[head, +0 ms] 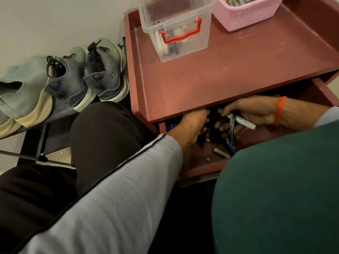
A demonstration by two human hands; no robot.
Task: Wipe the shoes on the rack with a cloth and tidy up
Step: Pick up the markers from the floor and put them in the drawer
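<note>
- The shoes (88,77) stand on the rack (45,142), just left of the red cabinet (220,74). The two dark grey ones sit side by side with heels toward the person and toes toward the wall, their long axes running away from the viewer.
- Left of that pair, lighter grey shoes (23,92) with tan soles lie on the same shelf, angled toward the near left.
- Below the cabinet's worktop, an open drawer (201,167) holds pens, markers and a battery (221,153).
- The left hand (190,125) reaches into the drawer; its fingers are hidden among the dark clutter, so I cannot tell what they grip.
- The right hand (251,110), an orange band at its wrist, has its fingers curled round a white marker (242,121) and a dark pen.
- On the worktop stand a clear box (176,28) with a red handle and a pink basket (245,13).
</note>
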